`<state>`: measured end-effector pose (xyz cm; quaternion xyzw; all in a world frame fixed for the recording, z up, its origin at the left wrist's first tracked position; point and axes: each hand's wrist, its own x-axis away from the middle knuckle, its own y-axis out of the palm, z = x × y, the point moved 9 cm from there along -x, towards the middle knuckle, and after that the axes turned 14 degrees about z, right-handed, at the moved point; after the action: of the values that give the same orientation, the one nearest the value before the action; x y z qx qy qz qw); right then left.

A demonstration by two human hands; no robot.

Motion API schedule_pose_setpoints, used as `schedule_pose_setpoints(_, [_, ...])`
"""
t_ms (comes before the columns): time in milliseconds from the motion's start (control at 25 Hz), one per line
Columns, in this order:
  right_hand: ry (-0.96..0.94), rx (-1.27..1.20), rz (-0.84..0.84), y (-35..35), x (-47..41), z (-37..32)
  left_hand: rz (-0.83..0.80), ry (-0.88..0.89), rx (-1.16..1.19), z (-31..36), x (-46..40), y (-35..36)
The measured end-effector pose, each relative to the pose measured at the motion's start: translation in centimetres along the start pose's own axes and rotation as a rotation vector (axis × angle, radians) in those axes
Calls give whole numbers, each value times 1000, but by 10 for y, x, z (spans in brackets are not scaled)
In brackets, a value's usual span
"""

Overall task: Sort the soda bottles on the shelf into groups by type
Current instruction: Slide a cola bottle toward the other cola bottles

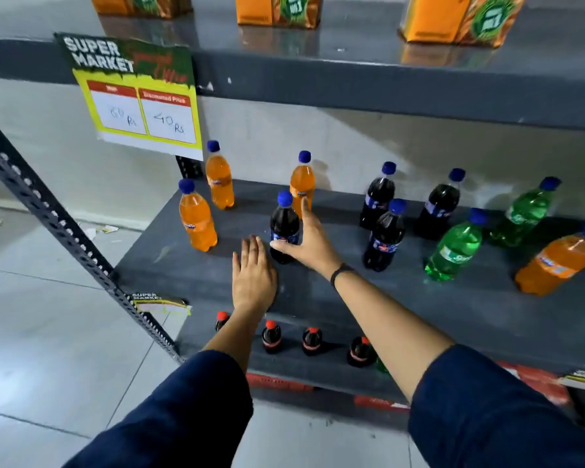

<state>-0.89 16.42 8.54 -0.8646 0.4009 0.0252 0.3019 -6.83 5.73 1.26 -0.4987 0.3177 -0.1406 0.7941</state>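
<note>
the right hand [306,243] curls open around a stray dark cola bottle [284,228] standing among the orange bottles [198,217] on the shelf [318,298], likely to shift it toward the cola group [384,234], while the left hand [254,275] rests flat and open beside it.

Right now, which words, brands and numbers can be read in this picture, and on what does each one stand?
"SUPER MARKET": top of the hanging price sign.
"60 Rs" and "40 Rs": handwritten in that sign's two white boxes; the red headings above are blurred.
"SUPER MARKET": small tag on the shelf edge.
"Fanta": orange bottle, front left.
"Sprite": green bottle, only partly legible.
Cola labels and orange cartons: unreadable.
</note>
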Motion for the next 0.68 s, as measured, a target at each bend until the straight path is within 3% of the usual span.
schedule_pose_setpoints(120, [22, -30, -9, 14, -8, 6, -12, 13, -32, -4, -4, 5])
schedule_pose_setpoints(360, [2, -38, 233, -30, 25, 14, -57, 42, -57, -2, -4, 10])
schedule_pose_setpoints(680, [225, 37, 588, -201, 121, 86, -70, 44, -73, -4, -4, 14])
